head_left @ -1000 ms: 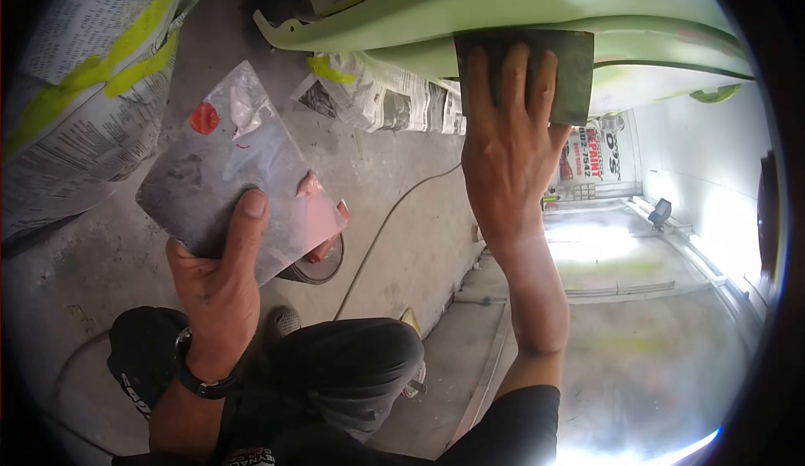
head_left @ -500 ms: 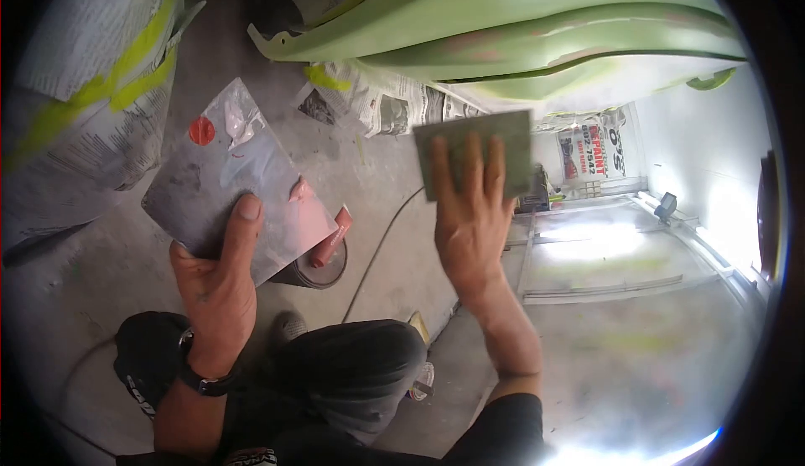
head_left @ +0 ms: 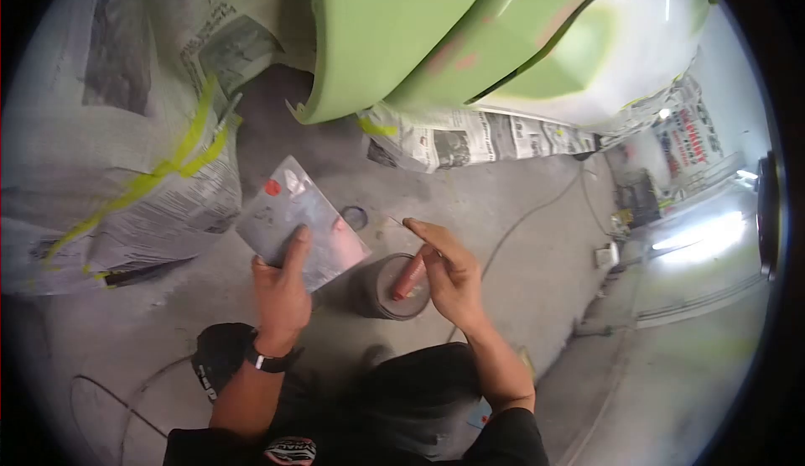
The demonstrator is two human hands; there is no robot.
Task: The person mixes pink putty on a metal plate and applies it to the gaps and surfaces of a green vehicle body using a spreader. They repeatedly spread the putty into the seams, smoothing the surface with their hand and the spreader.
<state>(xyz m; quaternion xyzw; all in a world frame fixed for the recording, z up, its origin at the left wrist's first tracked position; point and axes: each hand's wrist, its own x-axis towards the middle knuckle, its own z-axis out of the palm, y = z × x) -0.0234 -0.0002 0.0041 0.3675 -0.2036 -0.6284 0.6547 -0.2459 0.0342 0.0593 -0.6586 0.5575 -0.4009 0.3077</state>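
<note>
- the left hand grips a flat grey mixing board by its near edge, thumb laid on the top face and fingers curled under it; a dark watch sits on that wrist.
- the board is tilted, one corner pointing up toward the green car body; a red dab lies near that far corner and a pinkish smear near the edge facing the tin.
- the round tin stands on the concrete floor, just to the right of the board and below its right corner.
- the right hand hovers over the tin's right side, fingers loosely curled, forefinger stretched out toward the board; whether it pinches anything i cannot tell.
- a reddish stick-like tool rests across the tin's open top, touching or just under the right hand's fingers; i cannot tell which.
- the two hands are near each other but apart, the tin between and slightly below them.
- a small dark round lid lies on the floor just beyond the tin, beside the board's right edge.
- newspaper masking hangs under the car body, beyond the tin; more masked paper with yellow-green tape stands left of the board.
- a thin cable runs over the floor to the right of the tin.
- the person's dark-clad knees are on the near side of the tin.
</note>
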